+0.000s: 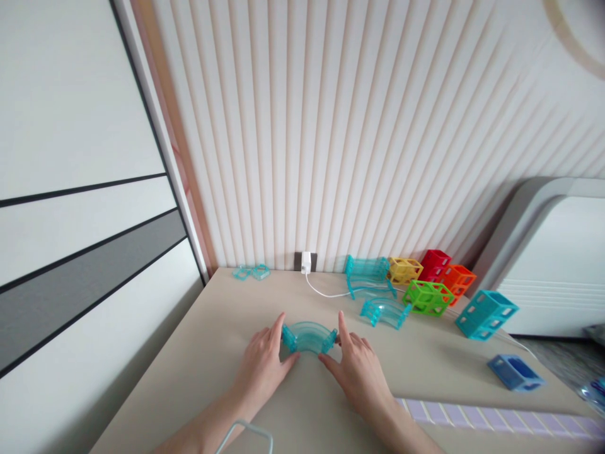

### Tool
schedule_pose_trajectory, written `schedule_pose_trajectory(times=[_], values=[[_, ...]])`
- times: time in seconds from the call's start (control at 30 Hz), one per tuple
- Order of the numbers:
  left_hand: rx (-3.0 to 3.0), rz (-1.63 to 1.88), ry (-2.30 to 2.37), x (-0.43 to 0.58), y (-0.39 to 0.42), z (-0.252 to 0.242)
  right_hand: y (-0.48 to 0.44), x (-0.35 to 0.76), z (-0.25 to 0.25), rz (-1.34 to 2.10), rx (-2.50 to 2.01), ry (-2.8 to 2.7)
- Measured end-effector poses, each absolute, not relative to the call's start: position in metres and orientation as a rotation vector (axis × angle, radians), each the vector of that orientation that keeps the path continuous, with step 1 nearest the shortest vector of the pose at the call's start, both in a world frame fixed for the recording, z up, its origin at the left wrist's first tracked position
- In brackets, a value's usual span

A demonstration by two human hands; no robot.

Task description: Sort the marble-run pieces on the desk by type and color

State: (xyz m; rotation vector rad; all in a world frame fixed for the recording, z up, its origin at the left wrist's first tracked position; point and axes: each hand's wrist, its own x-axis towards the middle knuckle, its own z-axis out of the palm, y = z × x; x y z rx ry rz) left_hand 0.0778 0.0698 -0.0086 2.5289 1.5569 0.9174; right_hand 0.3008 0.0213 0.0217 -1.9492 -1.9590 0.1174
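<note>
Between my hands, low over the near middle of the table, is a curved translucent teal track piece (309, 336) with thicker connectors at both ends. My left hand (265, 356) grips its left end between thumb and fingers. At the right end my right hand (355, 364) does the same, its index finger pointing forward along the connector. Whether the piece rests on the tabletop or is slightly lifted, I cannot tell. Another curved teal track piece (386, 313) lies beyond my right hand, in front of a straight teal track piece (369, 270).
Yellow (404, 270), red (433, 265), orange (457, 282), green (429, 297) and teal (486, 314) frame blocks stand at the right, with a blue block (515, 372) nearer. A white charger (306, 261) trails its cable behind. A lilac strip (491, 419) lies front right; small teal pieces (251, 272) sit back left.
</note>
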Motion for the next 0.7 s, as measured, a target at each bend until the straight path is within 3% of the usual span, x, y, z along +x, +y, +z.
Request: schedule_pose_trajectory(times=[0.7], values=[[2.614,0.797,1.612,0.094,0.071,0.001,0.027,0.312,0.037,0.208,-2.06,-1.917]])
